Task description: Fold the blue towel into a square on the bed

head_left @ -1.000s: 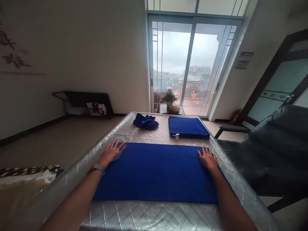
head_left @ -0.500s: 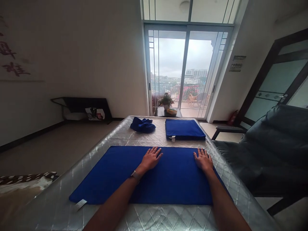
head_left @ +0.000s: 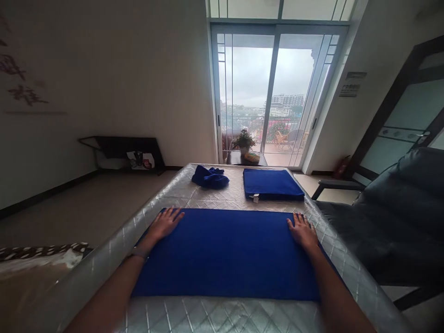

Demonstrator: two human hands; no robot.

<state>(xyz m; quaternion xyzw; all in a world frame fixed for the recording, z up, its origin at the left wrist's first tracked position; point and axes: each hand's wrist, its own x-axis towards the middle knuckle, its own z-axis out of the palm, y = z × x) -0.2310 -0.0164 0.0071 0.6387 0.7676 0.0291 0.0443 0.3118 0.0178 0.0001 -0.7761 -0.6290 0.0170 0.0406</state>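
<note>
A blue cloth (head_left: pixel 232 254), perhaps a towel, is spread flat across the quilted silvery mattress (head_left: pixel 222 314). My left hand (head_left: pixel 165 223) rests palm down with fingers spread on its far left corner. On the far right corner lies my right hand (head_left: pixel 302 230), also flat with the fingers apart. Beyond them a crumpled blue cloth (head_left: pixel 210 177) sits on the left and a neatly folded blue stack (head_left: pixel 272 184) with a white tag on the right. My left forearm covers the cloth's near left corner.
A black armchair (head_left: pixel 398 222) stands close along the right side. Past the mattress's far end is a small table (head_left: pixel 232 159) with a potted plant (head_left: pixel 243 140), before a sliding glass door (head_left: pixel 249 83). A low black bench-like frame (head_left: pixel 128 148) stands by the left wall.
My left hand has slid left across the cloth, from near its middle to the far left corner. The right hand stays at the right corner. The view has shifted slightly.
</note>
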